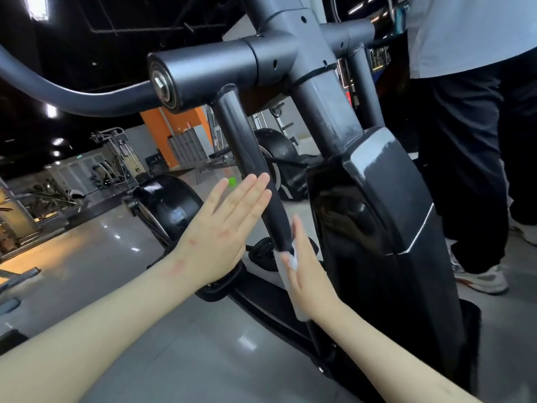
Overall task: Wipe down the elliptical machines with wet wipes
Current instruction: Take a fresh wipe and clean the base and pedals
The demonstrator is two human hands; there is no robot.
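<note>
dark grey elliptical machine [377, 199] is filling the frame, and a person in dark trousers [465, 141] is standing at its right. left hand [220, 228] is lying flat, straight fingers touching the slanted swing-arm tube [241, 135], holding nothing. right hand [305, 274], fingers straight, is pressing a white wet wipe [293, 260] against the tube's lower end.

1 elliptical machine [328, 112]: dark grey, upright, glossy black shroud [377, 199]. 1 wet wipe [294, 262]: white, crumpled, against its slanted tube [247, 146].

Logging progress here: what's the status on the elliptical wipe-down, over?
Left hand flat, fingers on swing bar. Right hand pressing wet wipe on bar's lower end. Bystander beside machine, not blocking.
</note>
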